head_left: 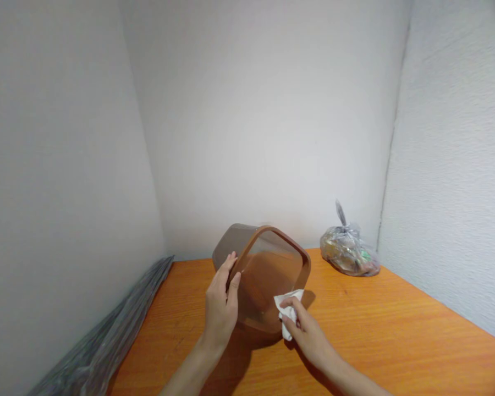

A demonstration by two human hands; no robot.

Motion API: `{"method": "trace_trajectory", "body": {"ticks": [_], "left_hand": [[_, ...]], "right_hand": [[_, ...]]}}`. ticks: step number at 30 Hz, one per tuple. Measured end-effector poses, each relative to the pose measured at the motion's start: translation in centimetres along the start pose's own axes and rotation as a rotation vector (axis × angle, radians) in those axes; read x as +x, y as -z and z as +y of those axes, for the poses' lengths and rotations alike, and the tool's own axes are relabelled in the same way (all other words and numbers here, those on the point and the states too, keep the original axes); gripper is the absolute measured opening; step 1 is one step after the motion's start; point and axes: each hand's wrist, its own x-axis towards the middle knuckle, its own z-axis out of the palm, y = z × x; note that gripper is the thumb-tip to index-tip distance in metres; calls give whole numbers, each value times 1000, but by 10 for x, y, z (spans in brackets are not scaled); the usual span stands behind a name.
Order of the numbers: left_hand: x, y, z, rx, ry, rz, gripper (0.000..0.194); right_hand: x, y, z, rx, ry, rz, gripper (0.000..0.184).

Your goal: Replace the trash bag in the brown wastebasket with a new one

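Note:
A brown, see-through plastic waste bin lies tilted on the table, its open mouth turned towards me. My left hand holds it by the left side of the rim, with the thumb near the edge and the fingers along the outer wall. Between the thumb and fingers of my right hand is a crumpled white tissue. That tissue is at the lower right part of the bin's rim; whether it presses on the rim I cannot tell.
The wooden table stands between pale walls. A tied clear plastic bag with mixed contents sits at the back right. Along the left edge stretches a long grey plastic sheet or bag.

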Motion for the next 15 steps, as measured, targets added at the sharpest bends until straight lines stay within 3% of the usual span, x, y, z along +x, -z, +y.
{"method": "trace_trajectory", "body": {"ticks": [4, 9, 15], "left_hand": [[14, 4, 2, -81, 115, 157, 36], [44, 20, 13, -301, 354, 289, 38], [69, 32, 23, -453, 457, 32, 38]], "right_hand": [[-5, -12, -23, -113, 66, 13, 31], [9, 15, -83, -348, 302, 153, 22], [46, 57, -143, -446, 401, 350, 30]]}}
